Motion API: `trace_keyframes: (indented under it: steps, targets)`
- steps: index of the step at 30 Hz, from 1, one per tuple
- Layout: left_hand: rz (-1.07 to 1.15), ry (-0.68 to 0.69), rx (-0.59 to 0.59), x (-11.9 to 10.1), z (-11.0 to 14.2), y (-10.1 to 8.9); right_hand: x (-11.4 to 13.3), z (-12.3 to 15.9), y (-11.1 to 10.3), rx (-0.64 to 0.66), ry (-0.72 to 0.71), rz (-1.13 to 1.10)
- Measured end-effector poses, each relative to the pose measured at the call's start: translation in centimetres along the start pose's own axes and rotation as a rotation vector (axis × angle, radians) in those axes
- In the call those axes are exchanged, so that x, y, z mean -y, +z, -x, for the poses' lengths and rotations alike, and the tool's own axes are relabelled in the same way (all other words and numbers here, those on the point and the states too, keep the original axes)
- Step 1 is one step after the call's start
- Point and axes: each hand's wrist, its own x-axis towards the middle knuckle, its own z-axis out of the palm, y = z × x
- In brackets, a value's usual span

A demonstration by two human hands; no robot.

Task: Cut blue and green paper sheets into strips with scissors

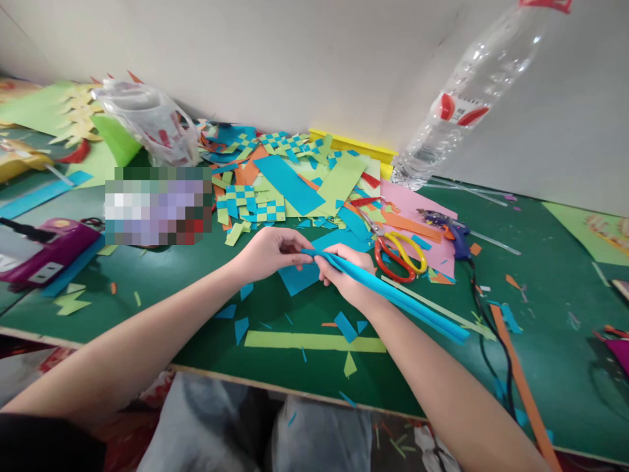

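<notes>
A long folded strip of blue paper (407, 298) runs between my hands and out over my right forearm. My left hand (275, 252) pinches its narrow left end between thumb and fingertips. Close beside it, my right hand (346, 269) is closed round the strip, which bends lengthwise there. Beneath both hands lies a flat blue paper sheet (297, 278). Scissors (400, 255) with one red and one yellow handle rest just right of my right hand. Nearer the table edge is a light green paper strip (314, 341), with blue scraps around it.
Woven blue-green paper pieces (250, 203) pile up at the back. A clear plastic bottle (472, 98) leans at the wall. On the right lies a blue glue gun (459, 239) with a black cord. A purple power strip (54, 252) sits left, and an orange strip (523, 387) at right.
</notes>
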Motion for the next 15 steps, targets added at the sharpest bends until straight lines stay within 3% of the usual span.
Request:
trace_keyframes:
  steps: [10,15]
  targets:
    - [-0.026,-0.005,-0.013,0.14,-0.10,0.16,-0.32,-0.13,0.19,-0.034,0.005,0.042]
    - [-0.075,0.000,-0.064,0.65,-0.30,-0.06,-0.25,-0.28,-0.10,-0.030,-0.086,0.122]
